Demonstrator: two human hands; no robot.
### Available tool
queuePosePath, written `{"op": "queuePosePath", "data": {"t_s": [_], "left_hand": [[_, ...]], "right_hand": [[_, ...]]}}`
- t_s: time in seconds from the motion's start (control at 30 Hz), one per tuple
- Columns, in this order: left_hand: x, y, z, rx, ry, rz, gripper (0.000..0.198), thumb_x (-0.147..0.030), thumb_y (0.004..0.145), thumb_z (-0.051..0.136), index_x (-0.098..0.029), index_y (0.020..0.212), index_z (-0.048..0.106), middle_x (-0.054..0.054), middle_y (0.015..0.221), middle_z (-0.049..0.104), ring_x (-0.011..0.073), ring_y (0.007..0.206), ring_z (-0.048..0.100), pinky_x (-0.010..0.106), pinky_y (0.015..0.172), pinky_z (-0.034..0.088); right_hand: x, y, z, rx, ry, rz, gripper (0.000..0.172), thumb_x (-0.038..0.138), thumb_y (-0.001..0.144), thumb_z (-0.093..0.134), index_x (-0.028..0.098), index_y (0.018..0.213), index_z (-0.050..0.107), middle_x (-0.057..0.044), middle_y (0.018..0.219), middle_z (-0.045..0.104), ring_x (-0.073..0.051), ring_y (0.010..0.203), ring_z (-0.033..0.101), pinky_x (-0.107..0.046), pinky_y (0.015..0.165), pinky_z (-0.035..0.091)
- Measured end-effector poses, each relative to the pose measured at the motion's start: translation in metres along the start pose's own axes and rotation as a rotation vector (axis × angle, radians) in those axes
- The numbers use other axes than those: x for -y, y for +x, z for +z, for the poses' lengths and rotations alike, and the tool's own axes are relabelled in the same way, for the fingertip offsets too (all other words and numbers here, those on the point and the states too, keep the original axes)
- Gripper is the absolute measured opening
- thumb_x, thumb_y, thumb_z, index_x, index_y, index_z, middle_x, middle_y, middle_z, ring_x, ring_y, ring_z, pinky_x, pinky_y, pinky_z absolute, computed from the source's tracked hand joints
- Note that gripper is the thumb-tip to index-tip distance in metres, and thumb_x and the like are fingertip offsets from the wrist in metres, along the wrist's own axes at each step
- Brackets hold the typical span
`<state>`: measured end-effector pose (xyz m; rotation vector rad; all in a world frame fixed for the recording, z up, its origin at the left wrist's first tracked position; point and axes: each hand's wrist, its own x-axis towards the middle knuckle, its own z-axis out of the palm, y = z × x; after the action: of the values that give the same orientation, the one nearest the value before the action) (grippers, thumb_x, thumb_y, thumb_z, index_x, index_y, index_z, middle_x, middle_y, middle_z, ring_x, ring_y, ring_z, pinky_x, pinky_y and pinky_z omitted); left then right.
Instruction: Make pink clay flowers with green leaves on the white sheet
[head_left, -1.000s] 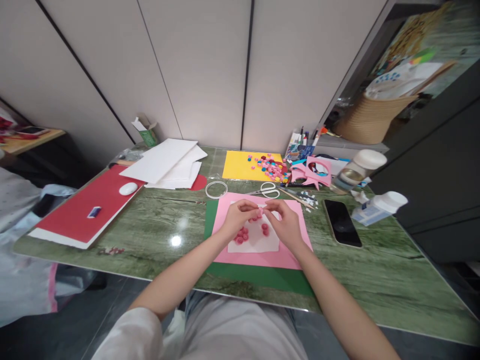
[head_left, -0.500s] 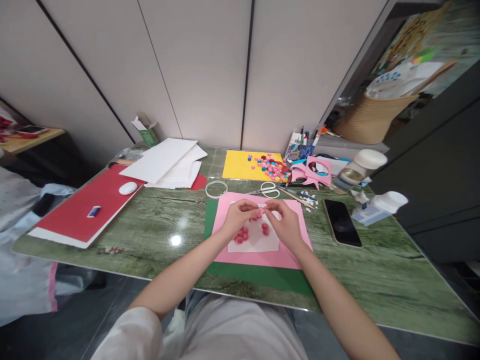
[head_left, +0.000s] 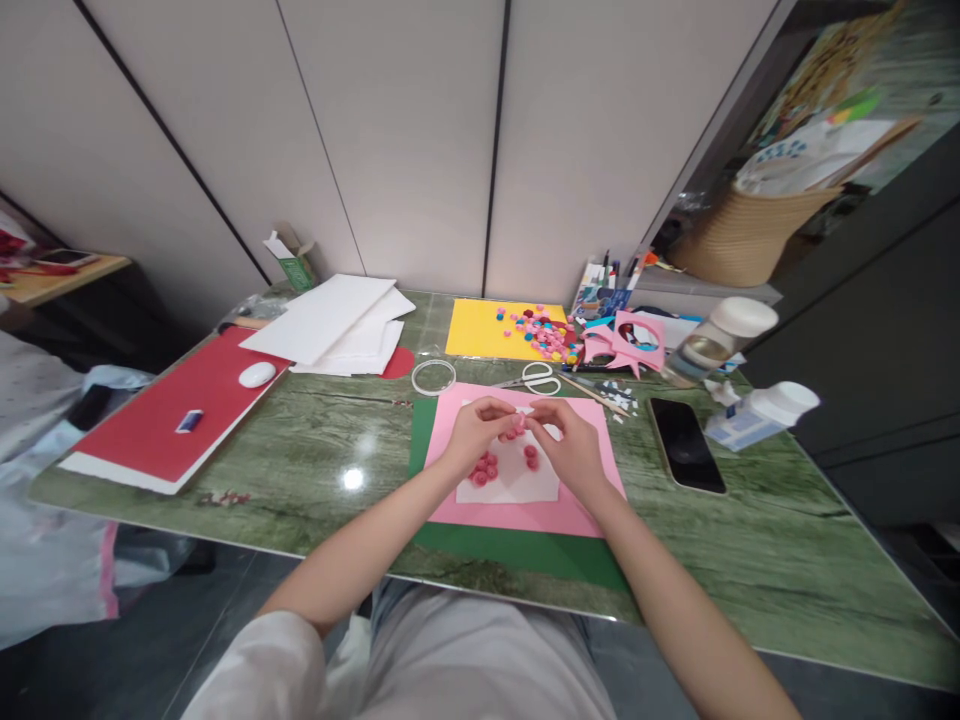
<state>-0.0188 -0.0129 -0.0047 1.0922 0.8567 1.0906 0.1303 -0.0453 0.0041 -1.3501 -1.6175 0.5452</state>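
Marbled table (head_left: 330, 430) beneath green sheet (head_left: 517, 553), scissors (head_left: 537, 378), phone (head_left: 686, 445), yellow sheet (head_left: 472, 335).

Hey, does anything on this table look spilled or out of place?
Yes, mildly: white scraps lie strewn to the right of the scissors, looking like untidied offcuts. Small coloured pieces are scattered too, mostly toward the right of the yellow sheet. I see no liquid spill.

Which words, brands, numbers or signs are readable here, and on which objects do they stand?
None is readable.
Green-and-white open cardboard box: print too blurred.
White plastic bottle with pale-blue label: too blurred.
Blue-and-white box of pens: print too small.
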Motion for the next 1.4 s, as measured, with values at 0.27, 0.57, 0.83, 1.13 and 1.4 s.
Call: {"op": "queuePosePath", "data": {"t_s": [0.27, 0.57, 0.83, 1.13, 1.4], "left_hand": [[0.0002, -0.0001, 0.0000, 0.004, -0.009, -0.006, 0.025, -0.031, 0.060, 0.072, -0.014, 0.074, 0.060, 0.003, 0.065, 0.063, 0.0110, 0.057, 0.056, 0.022, 0.050, 0.039], [-0.0001, 0.0019, -0.0002, -0.014, -0.149, -0.139, 0.029, -0.028, 0.055, 0.075, -0.014, 0.076, 0.060, 0.001, 0.062, 0.062, 0.0085, 0.052, 0.054, 0.020, 0.050, 0.039], [-0.0004, 0.0037, -0.0026, 0.010, -0.262, -0.270, 0.031, -0.024, 0.054, 0.076, -0.015, 0.078, 0.059, -0.002, 0.056, 0.058, 0.0056, 0.047, 0.052, 0.018, 0.046, 0.036], [-0.0002, 0.0044, -0.0044, 0.035, -0.221, -0.218, 0.030, -0.025, 0.054, 0.075, -0.013, 0.078, 0.060, 0.001, 0.064, 0.062, 0.0056, 0.049, 0.052, 0.019, 0.048, 0.037], [-0.0025, 0.0037, -0.0046, 0.038, -0.173, -0.213, 0.029, -0.025, 0.055, 0.074, -0.014, 0.077, 0.060, 0.001, 0.064, 0.062, 0.0051, 0.048, 0.050, 0.018, 0.046, 0.035]], "right_hand": [[0.0012, -0.0004, -0.0013, -0.009, -0.086, -0.042, 0.017, 0.024, 0.079, 0.054, 0.022, 0.095, 0.055, 0.000, 0.082, 0.065, -0.014, 0.077, 0.062, -0.027, 0.071, 0.047], [0.0055, -0.0005, -0.0011, -0.008, -0.020, -0.080, 0.015, 0.028, 0.078, 0.054, 0.022, 0.091, 0.056, -0.003, 0.087, 0.063, -0.016, 0.076, 0.061, -0.031, 0.072, 0.048], [0.0067, 0.0038, -0.0051, 0.056, -0.001, -0.136, 0.008, 0.027, 0.079, 0.054, 0.022, 0.080, 0.059, -0.003, 0.081, 0.061, -0.016, 0.074, 0.058, -0.030, 0.069, 0.048], [0.0027, 0.0062, -0.0061, 0.122, 0.055, -0.086, 0.011, 0.031, 0.078, 0.055, 0.021, 0.081, 0.060, -0.002, 0.082, 0.061, -0.015, 0.073, 0.059, -0.029, 0.068, 0.047], [-0.0019, 0.0070, -0.0059, 0.155, 0.084, -0.043, 0.015, 0.035, 0.077, 0.056, 0.022, 0.082, 0.059, -0.003, 0.083, 0.061, -0.016, 0.073, 0.059, -0.030, 0.068, 0.048]]}}
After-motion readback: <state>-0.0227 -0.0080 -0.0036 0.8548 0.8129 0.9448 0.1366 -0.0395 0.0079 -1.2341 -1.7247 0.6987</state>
